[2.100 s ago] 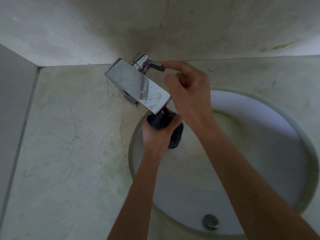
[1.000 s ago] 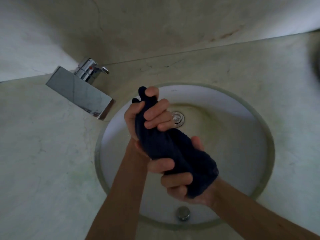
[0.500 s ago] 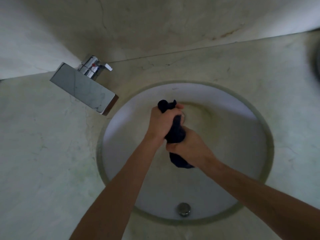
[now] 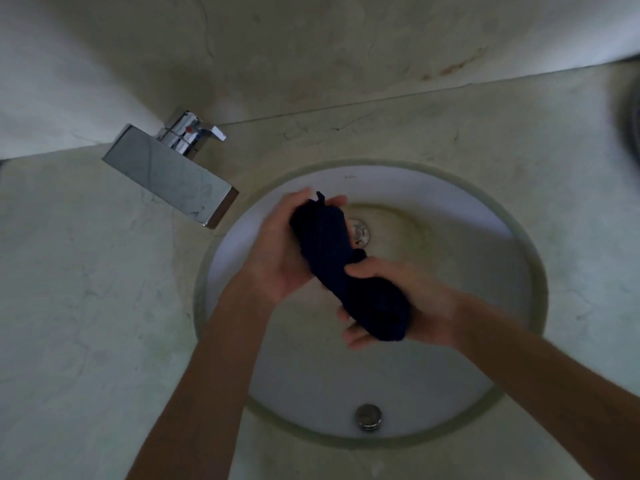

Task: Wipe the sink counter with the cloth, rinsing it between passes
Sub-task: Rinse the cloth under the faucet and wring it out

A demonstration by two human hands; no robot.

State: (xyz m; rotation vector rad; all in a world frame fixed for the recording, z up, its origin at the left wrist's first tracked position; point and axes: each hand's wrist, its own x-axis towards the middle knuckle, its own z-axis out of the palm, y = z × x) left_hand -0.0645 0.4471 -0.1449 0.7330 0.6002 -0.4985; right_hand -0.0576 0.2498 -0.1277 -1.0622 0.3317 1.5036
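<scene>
A dark navy cloth [image 4: 341, 268], twisted into a roll, hangs over the middle of the round white sink basin [image 4: 450, 358]. My left hand [image 4: 277, 254] cups its upper end, palm turned up and fingers loosened around it. My right hand [image 4: 412, 303] holds the lower end with fingers curled under the roll. The pale marble counter [image 4: 97, 289] surrounds the basin. The chrome tap [image 4: 173, 171], with its flat square spout, stands at the back left, its lever [image 4: 211, 131] pointing right; no water shows.
The drain [image 4: 360, 232] sits behind the cloth, and an overflow fitting [image 4: 367, 415] is on the near basin wall. A marble wall [image 4: 311, 46] rises behind the counter. A dark round object [image 4: 632, 123] is cut off at the right edge.
My hands went from the tap to the middle of the basin. After a tight two-handed twist of the cloth, both hands have now loosened and spread apart along the roll.
</scene>
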